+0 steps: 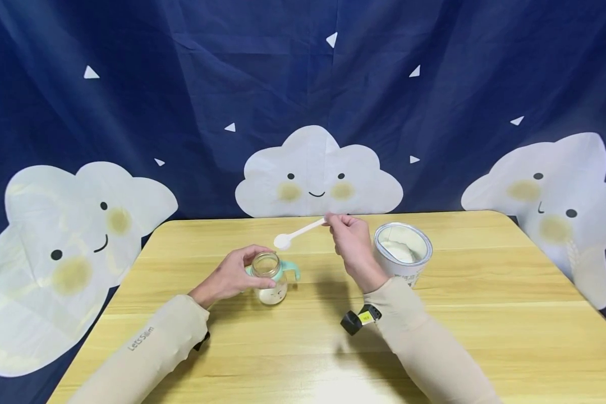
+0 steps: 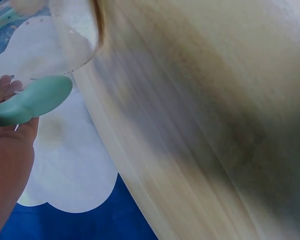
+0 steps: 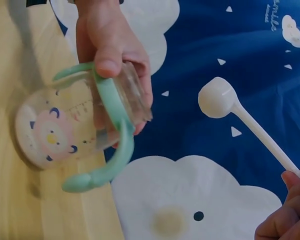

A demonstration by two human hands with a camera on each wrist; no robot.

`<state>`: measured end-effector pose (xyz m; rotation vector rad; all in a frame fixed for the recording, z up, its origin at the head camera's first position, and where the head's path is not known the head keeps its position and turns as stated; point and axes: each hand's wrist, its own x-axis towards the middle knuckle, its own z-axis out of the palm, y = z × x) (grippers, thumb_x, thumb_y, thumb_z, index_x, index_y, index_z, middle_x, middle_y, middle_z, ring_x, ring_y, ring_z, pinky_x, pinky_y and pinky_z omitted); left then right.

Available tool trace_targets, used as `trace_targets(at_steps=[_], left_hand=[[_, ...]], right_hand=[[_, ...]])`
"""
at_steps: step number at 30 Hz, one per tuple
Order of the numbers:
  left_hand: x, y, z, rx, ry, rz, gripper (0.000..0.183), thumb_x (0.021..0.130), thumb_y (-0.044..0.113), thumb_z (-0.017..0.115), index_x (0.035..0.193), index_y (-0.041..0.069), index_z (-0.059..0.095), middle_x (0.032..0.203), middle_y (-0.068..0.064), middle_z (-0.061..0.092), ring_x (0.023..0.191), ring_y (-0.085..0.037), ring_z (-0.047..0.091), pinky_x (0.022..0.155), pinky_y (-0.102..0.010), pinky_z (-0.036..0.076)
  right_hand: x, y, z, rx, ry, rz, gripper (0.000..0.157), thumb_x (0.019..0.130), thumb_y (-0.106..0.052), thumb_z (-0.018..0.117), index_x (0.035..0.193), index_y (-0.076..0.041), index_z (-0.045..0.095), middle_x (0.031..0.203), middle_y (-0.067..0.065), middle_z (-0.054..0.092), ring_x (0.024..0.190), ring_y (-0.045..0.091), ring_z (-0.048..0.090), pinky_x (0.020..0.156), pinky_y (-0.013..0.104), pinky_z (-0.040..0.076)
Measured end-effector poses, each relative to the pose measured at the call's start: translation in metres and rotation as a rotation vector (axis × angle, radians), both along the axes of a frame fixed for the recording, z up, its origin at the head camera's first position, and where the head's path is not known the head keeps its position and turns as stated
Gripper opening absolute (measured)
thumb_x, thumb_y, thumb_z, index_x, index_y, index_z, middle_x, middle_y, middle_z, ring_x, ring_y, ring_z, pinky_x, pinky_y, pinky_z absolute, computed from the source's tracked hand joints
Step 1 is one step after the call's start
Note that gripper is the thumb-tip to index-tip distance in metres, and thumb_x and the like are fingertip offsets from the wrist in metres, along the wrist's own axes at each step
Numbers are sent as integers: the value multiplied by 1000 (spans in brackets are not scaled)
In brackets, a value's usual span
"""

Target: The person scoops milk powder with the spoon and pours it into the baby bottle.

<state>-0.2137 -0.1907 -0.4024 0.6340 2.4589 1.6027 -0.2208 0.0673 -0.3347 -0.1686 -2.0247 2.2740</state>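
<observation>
Left sleeve: beige, with dark lettering along the forearm.
Right sleeve: beige too; a black device with a yellow label sits at its cuff.
Left hand: the left hand is partly closed round the bottle's neck, thumb on the near side, fingers round the other.
Bottle: the clear bottle stands roughly upright, its mouth uncovered, left of centre; whether its base touches the surface I cannot tell. It has a mint-green handle and a printed animal face, with something whitish low inside.
Right hand: the right hand is closed to a pinch on the end of the scoop's handle.
Scoop: the white scoop is held up, its bowl near the bottle's mouth but apart from it.
Tin: an open tin stands just beside the right wrist, with pale powder inside.
Surface: pale wood-grain surface under everything.
Backdrop: dark blue cloth with white triangles and smiling clouds.
</observation>
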Motion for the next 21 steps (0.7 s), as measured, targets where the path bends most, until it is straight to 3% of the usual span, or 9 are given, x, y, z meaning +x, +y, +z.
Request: trace_targets(at_steps=[5, 11, 16, 21], left_hand=[[0, 0, -2, -7, 16, 8, 56, 73, 17, 91, 121, 6, 66, 111, -15, 70, 107, -38, 64, 86, -28, 52], [0, 1, -2, -40, 50, 31, 55, 72, 18, 92, 119, 5, 66, 105, -3, 71, 101, -21, 67, 88, -33, 53], [-1, 1, -2, -42, 45, 31, 55, 72, 17, 92, 119, 5, 66, 107, -2, 71, 106, -22, 66, 95, -42, 51], [0, 0, -3, -52, 52, 43, 54, 71, 18, 92, 118, 5, 67, 106, -1, 71, 108, -23, 65, 97, -42, 50]], right_hand=[[1, -7, -5, 11, -5, 5, 28, 93, -14, 62, 66, -11, 66, 50, -9, 36, 39, 3, 26, 36, 16, 19], [2, -16, -11, 49, 12, 15, 29, 92, -15, 63, 64, -12, 64, 50, -9, 35, 39, 3, 26, 37, 17, 20], [3, -22, -16, 117, 22, 7, 30, 92, -17, 65, 63, -14, 65, 52, -8, 35, 45, 6, 28, 41, 20, 21], [3, -26, -24, 157, 38, 0, 30, 92, -19, 66, 63, -13, 67, 54, -7, 35, 53, 9, 30, 47, 23, 24]])
